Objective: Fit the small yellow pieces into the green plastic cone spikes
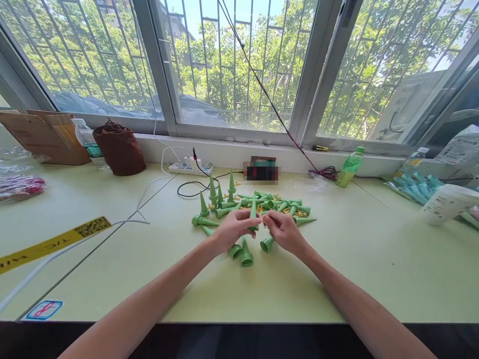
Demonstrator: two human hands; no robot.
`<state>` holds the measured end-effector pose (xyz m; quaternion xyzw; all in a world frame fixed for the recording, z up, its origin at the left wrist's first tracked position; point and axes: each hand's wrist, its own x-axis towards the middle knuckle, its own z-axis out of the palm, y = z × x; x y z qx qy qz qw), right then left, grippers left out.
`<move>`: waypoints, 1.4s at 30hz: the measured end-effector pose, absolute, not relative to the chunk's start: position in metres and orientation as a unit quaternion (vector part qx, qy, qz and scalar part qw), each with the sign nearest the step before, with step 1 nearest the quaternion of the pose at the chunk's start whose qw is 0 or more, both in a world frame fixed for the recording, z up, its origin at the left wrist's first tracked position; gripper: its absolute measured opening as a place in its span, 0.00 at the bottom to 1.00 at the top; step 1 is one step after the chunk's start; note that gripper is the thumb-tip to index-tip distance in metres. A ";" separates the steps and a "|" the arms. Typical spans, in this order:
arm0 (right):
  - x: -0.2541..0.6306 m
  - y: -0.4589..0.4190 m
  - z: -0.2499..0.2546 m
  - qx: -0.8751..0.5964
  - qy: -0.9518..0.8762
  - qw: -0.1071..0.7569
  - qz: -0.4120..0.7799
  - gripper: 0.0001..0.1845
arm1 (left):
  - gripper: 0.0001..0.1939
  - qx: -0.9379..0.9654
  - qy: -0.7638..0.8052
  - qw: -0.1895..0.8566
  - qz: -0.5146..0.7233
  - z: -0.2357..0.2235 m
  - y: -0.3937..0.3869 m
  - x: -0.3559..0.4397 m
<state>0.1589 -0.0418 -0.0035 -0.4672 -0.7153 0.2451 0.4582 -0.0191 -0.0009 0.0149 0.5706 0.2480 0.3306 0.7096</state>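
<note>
My left hand [229, 231] is closed around a green plastic watering spike [253, 208], its pointed end up. Close beside it, my right hand [285, 231] pinches a small pale-yellow piece [262, 219] at the spike's side; the fingers partly hide the contact. Behind both hands lies a pile of green spikes [258, 202] mixed with small yellow pieces [300, 212]. Several spikes stand upright at the pile's left, such as one spike [231, 188] with a yellow piece in its side. Nearer to me, a few spikes lie below my hands, one spike [246, 255] with its open end towards me.
Along the window sill are a brown drawstring bag [119, 148], a power strip [190, 168], a blurred dark box [262, 172] and a green drink bottle [350, 167]. A white cup [449, 204] tilts at the right. A white cable [144, 202] crosses the table's left side.
</note>
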 end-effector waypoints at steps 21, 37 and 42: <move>0.160 -0.042 -0.003 -0.457 -0.731 0.457 0.219 0.16 | 0.16 0.567 0.254 0.709 0.334 0.017 -0.002 -0.018; 0.159 -0.042 -0.003 -0.459 -0.711 0.462 0.266 0.17 | 0.17 0.626 0.233 0.657 0.351 0.017 -0.003 -0.019; 0.159 -0.042 -0.004 -0.461 -0.708 0.459 0.276 0.18 | 0.14 0.676 0.244 0.591 0.366 0.018 -0.005 -0.019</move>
